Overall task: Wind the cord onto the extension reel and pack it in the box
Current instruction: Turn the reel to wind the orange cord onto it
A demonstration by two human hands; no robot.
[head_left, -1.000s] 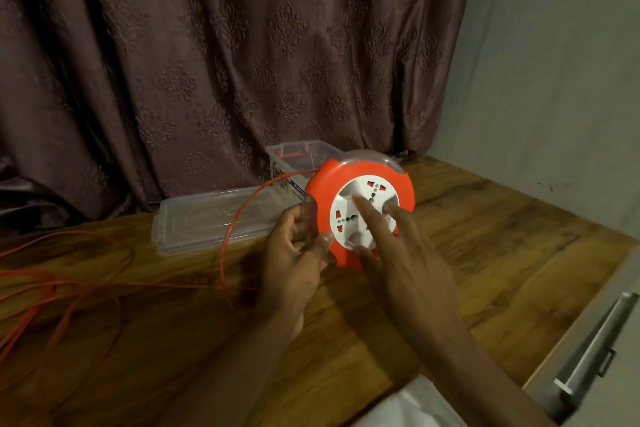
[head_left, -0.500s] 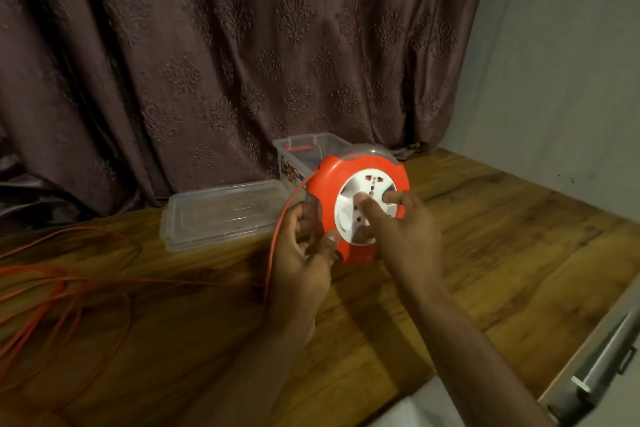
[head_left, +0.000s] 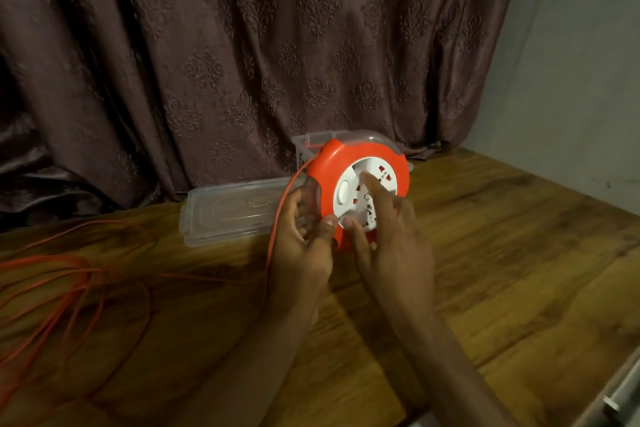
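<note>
Behind the reel (head_left: 360,163) — box (head_left: 311,140) mostly hidden; left hand (head_left: 304,243) gripping reel, right hand (head_left: 391,246) spread.

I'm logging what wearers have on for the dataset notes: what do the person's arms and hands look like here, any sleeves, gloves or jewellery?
Both forearms are bare as far as the frame shows, with no sleeves in view. The left hand and right hand wear no gloves, and no rings, watch or bracelets show. Nails look short and unpainted, though the light is dim.
</note>
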